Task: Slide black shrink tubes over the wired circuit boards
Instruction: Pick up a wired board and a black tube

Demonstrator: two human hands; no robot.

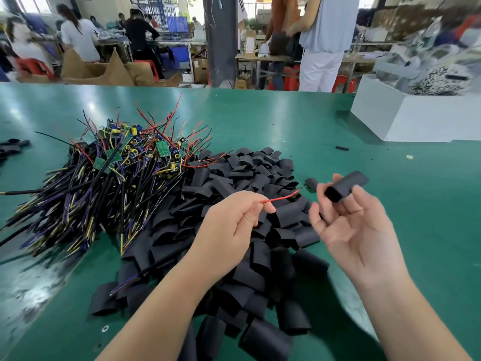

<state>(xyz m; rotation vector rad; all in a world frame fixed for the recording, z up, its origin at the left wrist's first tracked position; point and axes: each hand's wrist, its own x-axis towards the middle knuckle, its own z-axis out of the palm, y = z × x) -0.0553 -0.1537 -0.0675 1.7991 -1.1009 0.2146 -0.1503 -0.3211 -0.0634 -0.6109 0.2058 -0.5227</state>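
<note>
My left hand [234,220] pinches a red wire [282,198] whose bare tip points right, toward the tube. My right hand [348,220] holds one black shrink tube [346,185] between thumb and fingertips, its open end facing the wire tip, a small gap apart. Under both hands lies a big heap of black shrink tubes [234,243]. To the left sits a pile of wired circuit boards [125,162], green boards with black, yellow, purple and red leads. A black cable runs from under my left wrist across the heap; the board it belongs to is hidden.
All of it lies on a green table [390,183]. A white box [416,118] with a clear bag of parts stands at the back right. A short black tube piece [341,148] lies loose near it. More black tubes [11,147] sit at the far left edge. People work beyond the table.
</note>
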